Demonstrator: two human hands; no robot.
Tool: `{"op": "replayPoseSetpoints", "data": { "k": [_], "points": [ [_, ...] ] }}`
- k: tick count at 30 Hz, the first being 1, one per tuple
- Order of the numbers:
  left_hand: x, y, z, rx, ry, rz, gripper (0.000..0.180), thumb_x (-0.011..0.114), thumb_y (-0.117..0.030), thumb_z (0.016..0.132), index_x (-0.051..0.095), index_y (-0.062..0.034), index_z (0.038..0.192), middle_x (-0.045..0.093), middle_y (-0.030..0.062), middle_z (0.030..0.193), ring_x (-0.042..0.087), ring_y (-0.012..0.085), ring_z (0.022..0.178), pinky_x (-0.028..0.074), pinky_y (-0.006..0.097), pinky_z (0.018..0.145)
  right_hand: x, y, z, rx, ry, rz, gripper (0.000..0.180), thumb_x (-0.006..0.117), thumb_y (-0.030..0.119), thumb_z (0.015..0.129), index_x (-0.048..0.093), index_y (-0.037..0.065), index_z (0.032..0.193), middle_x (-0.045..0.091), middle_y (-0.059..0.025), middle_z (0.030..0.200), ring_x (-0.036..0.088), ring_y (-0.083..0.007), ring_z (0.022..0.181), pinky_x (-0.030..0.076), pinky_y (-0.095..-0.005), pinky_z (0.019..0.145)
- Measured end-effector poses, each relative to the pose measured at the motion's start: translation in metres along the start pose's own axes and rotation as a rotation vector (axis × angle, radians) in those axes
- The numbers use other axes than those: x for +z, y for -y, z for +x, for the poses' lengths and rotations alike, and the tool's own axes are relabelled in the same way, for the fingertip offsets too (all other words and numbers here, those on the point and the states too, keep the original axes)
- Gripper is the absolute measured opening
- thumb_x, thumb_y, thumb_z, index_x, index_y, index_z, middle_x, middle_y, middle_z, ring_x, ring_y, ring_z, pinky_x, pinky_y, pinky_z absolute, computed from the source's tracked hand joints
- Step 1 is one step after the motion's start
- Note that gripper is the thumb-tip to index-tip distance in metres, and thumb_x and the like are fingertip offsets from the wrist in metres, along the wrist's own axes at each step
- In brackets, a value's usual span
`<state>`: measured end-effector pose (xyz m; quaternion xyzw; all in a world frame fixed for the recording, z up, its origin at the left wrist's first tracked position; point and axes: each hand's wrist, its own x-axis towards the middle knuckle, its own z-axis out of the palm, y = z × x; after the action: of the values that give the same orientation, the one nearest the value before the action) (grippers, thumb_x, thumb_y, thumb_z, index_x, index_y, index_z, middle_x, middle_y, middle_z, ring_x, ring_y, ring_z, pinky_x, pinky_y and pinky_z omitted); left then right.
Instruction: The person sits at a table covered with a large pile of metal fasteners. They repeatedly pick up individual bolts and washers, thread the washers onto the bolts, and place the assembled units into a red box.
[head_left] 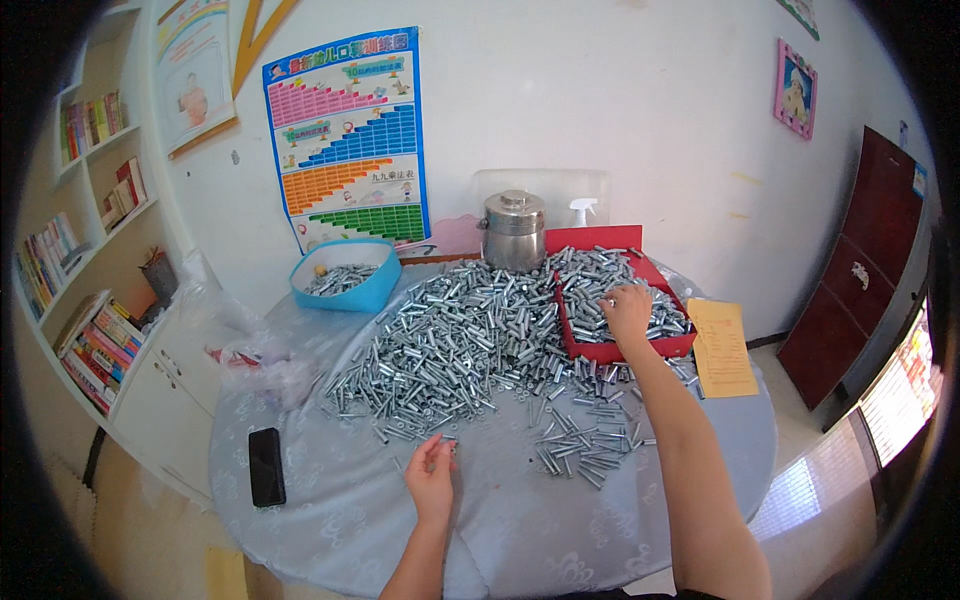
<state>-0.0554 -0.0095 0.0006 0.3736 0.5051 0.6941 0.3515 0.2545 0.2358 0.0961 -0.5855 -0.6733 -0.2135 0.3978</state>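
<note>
A wide heap of short silvery metal tubes and bolt-like pieces (440,345) covers the middle of the table. At its front edge is my left hand (432,485), thumb and fingertips pinched together; whatever sits between them is too small to name. My right hand (628,312) reaches over a red box (600,352) filled with similar metal pieces (655,310). Its fingers are bent down and closed at the pieces, and what they grip is hidden. Between my arms lies a smaller group of loose, thin bolt-like pieces (588,448).
A light-blue basket (375,285) holds more metal pieces. Behind the heap stand a steel pot (514,232) and a white spray bottle (582,212). A black phone (266,467) and plastic bags (265,360) lie left. A yellow paper (722,348) lies right of the red box.
</note>
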Motion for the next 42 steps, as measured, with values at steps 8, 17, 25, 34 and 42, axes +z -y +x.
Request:
{"op": "replayPoseSetpoints", "data": {
  "k": [8, 17, 25, 34, 42],
  "points": [
    [0.001, 0.0, 0.0, -0.035, -0.043, -0.008, 0.015, 0.054, -0.005, 0.083, 0.059, 0.0009, 0.096, 0.063, 0.008, 0.088, 0.058, 0.0098, 0.076, 0.047, 0.021, 0.061, -0.022, 0.023, -0.018, -0.173, -0.097, 0.198, 0.012, 0.064, 0.017, 0.069, 0.064, 0.006, 0.074, 0.059, -0.0079, 0.084, 0.053, -0.0275, 0.085, 0.041, -0.039, 0.075],
    [0.006, 0.002, -0.002, -0.038, 0.003, 0.031, 0.013, 0.054, -0.006, 0.084, 0.059, -0.0018, 0.095, 0.063, 0.0069, 0.088, 0.057, 0.0096, 0.075, 0.049, 0.022, 0.06, -0.007, 0.049, -0.101, -0.591, 0.548, 0.355, 0.013, 0.059, 0.007, 0.063, 0.064, 0.008, 0.075, 0.06, -0.0058, 0.086, 0.054, -0.0252, 0.087, 0.042, -0.0363, 0.077],
    [0.005, 0.007, -0.001, -0.02, 0.011, 0.013, 0.013, 0.053, -0.005, 0.084, 0.059, -0.002, 0.095, 0.063, 0.0069, 0.086, 0.057, 0.0091, 0.071, 0.049, 0.022, 0.059, -0.012, 0.066, -0.108, -0.142, 0.714, 0.411, 0.018, 0.065, 0.018, 0.066, 0.061, 0.007, 0.079, 0.061, -0.0079, 0.075, 0.058, -0.025, 0.076, 0.045, -0.0356, 0.067],
    [0.01, 0.004, -0.008, -0.081, 0.062, 0.006, 0.014, 0.054, -0.005, 0.084, 0.059, -0.0012, 0.095, 0.063, 0.0076, 0.087, 0.057, 0.0102, 0.071, 0.048, 0.022, 0.059, -0.008, 0.122, -0.136, 0.008, 0.781, 0.235, 0.023, 0.066, 0.027, 0.065, 0.057, 0.009, 0.078, 0.061, -0.0123, 0.071, 0.059, -0.031, 0.07, 0.046, -0.0398, 0.064],
    [0.017, 0.002, -0.016, -0.048, 0.211, 0.149, 0.022, 0.061, -0.005, 0.079, 0.059, -0.0007, 0.1, 0.062, 0.0061, 0.087, 0.058, 0.0105, 0.076, 0.049, 0.023, 0.065, -0.042, 0.147, -0.159, 0.536, 0.903, 1.132, 0.022, 0.071, 0.016, 0.069, 0.055, 0.005, 0.08, 0.06, -0.0029, 0.07, 0.057, -0.0101, 0.065, 0.044, -0.024, 0.057]
  ]
}}
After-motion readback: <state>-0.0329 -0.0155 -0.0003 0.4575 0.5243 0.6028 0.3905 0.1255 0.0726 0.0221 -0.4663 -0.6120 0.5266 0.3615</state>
